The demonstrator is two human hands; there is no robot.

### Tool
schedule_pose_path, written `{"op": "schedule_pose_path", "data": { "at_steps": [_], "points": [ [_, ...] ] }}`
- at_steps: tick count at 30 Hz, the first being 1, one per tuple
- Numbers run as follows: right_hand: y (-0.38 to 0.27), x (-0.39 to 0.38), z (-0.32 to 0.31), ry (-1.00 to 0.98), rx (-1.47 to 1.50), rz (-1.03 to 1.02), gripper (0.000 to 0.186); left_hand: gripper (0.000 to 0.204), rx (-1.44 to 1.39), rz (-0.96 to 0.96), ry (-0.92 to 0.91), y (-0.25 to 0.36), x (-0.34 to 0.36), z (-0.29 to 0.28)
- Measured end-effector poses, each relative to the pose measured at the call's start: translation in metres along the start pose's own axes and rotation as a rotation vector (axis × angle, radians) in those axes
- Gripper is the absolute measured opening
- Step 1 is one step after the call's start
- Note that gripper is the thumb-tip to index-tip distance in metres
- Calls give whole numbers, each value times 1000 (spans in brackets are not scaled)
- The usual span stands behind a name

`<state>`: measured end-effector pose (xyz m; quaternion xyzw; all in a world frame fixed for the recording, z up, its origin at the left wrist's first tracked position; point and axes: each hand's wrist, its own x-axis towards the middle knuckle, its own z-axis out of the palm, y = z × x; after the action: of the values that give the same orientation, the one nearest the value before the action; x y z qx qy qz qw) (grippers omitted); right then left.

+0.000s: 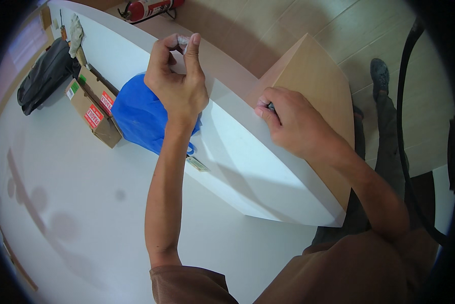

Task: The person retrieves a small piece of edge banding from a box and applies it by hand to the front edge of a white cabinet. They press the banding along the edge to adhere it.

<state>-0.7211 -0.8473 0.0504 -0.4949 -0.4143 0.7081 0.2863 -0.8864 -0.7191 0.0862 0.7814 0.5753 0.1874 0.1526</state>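
Note:
My left hand [176,81] is raised above a white ledge, fingers curled and thumb up, with whitish stuff at the fingertips; what it grips is unclear. My right hand [293,121] is closed around a small dark object [271,106] at the edge of the white upstand [242,157], beside a pale wooden panel [313,76]. A crumpled blue bag [134,116] lies below and behind my left hand, with a small tag [197,163] near it.
Cardboard boxes [98,116], a dark bag [42,76] and a pale rag [76,35] are on the left along the white surface [70,202]. A red extinguisher [146,9] stands beyond. A black cable [401,116] hangs right, near grey-trousered legs [385,121] on the tiled floor.

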Motion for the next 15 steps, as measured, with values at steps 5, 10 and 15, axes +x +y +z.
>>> {"op": "schedule_pose_path", "data": {
  "at_steps": [5, 10, 15],
  "points": [
    [-1, -1, 1, -25, 10, -7, 18, 16, 10, 28, -2, -3, 0, 0],
    [3, -5, 3, 20, 22, -53, 14, 16, -15, 23, -1, -1, 0, 0],
    [14, -8, 12, 119, 36, -114, 7, 15, -50, 20, 3, -3, -1, 1]
  ]
}}
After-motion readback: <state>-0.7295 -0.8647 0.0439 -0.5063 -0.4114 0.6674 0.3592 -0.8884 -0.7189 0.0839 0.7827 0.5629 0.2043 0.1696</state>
